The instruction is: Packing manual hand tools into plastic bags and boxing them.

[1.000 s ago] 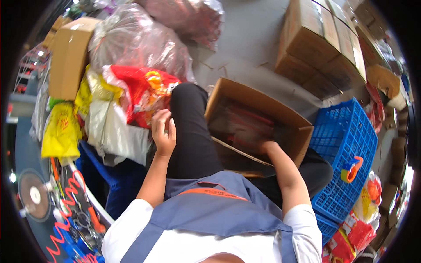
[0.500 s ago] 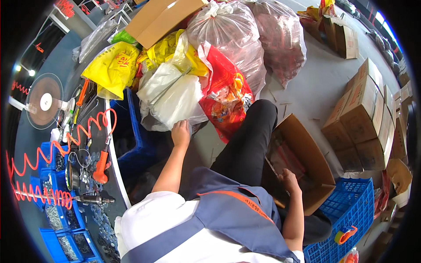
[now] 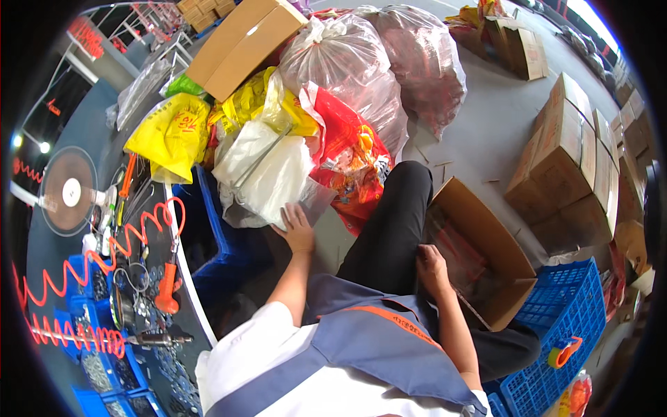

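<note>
Left hand (image 3: 300,231) reached forward with fingers spread, pressed against a clear plastic bag (image 3: 274,182) at the foot of a heap of bags; whether it gripped the plastic could not be told. Right hand (image 3: 432,267) rested loosely curled on the rim of an open cardboard box (image 3: 486,243) beside the person's black-trousered leg (image 3: 389,222), holding nothing visible. Just behind the clear bag lay a red bag (image 3: 347,149) and a yellow bag (image 3: 170,135). A blue crate (image 3: 570,316) stood right of the box.

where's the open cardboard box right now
In the head view the open cardboard box lies on the floor at the person's right, against the black trouser leg, with the right hand at its near edge and the blue crate beside it.
</note>
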A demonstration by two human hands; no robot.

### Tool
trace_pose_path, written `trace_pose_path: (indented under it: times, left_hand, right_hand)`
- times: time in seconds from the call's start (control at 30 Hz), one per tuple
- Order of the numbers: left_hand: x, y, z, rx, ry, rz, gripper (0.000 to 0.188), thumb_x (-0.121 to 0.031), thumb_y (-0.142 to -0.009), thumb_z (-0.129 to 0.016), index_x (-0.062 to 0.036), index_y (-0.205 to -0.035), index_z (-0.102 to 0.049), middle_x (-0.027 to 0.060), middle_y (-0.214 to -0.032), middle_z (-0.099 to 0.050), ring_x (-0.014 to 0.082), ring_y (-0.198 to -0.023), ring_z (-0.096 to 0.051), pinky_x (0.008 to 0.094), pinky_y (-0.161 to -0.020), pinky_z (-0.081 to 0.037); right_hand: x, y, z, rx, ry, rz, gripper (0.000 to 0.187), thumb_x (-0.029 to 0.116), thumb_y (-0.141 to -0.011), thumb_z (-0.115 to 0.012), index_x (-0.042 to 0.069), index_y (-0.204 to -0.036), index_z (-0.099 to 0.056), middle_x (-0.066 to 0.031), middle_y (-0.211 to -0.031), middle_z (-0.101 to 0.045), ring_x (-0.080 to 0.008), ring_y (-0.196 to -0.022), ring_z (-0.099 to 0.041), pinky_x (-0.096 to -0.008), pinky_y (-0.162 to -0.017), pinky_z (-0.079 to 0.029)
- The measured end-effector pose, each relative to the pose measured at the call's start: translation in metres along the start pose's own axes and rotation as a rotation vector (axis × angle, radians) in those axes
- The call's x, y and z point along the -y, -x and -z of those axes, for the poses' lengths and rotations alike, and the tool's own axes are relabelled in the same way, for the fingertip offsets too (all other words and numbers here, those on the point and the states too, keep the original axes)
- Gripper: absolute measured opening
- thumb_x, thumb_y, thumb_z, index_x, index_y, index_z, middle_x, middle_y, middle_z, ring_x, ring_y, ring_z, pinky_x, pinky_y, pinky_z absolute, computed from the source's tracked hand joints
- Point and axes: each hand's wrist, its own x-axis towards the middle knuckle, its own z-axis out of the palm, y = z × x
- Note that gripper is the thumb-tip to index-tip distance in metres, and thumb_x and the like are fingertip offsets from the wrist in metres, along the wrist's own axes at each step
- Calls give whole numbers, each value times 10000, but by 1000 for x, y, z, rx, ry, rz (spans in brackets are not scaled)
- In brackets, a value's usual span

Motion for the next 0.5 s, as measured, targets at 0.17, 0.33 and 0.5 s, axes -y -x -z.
trace_pose_path:
  times: [0.17,0.33,0.5]
  left_hand:
    - [22,-21,12,-206,124,72,250,-129,-763,-572,-65,-1000,-530,123,-1113,-507,315,-1087,-469,657,-894,-314]
    - [50,-20,-4,-44,731,293,124,-112,-771,-558,-63,-871,-505,103,-1004,-542,308,-969,-492,484,-851,-373]
    - [-14,-11,51,-183,258,-507,252,-125,-786,-514,-114,-1035,-559,121,-1070,-521,315,-1049,-468,474,-877,-352]
  right_hand:
    - [-26,30,21,67,80,-83,163,40,-761,-600,-4,-917,-616,-186,-901,-621,-354,-823,-605,-383,-733,-483]
    - [-20,27,21,18,-1,-149,162,27,-758,-600,2,-918,-618,-171,-897,-630,-315,-818,-625,-355,-724,-490]
    - [-17,24,17,-17,-39,-135,158,8,-756,-593,6,-912,-619,-163,-880,-633,-289,-813,-633,-341,-714,-493]
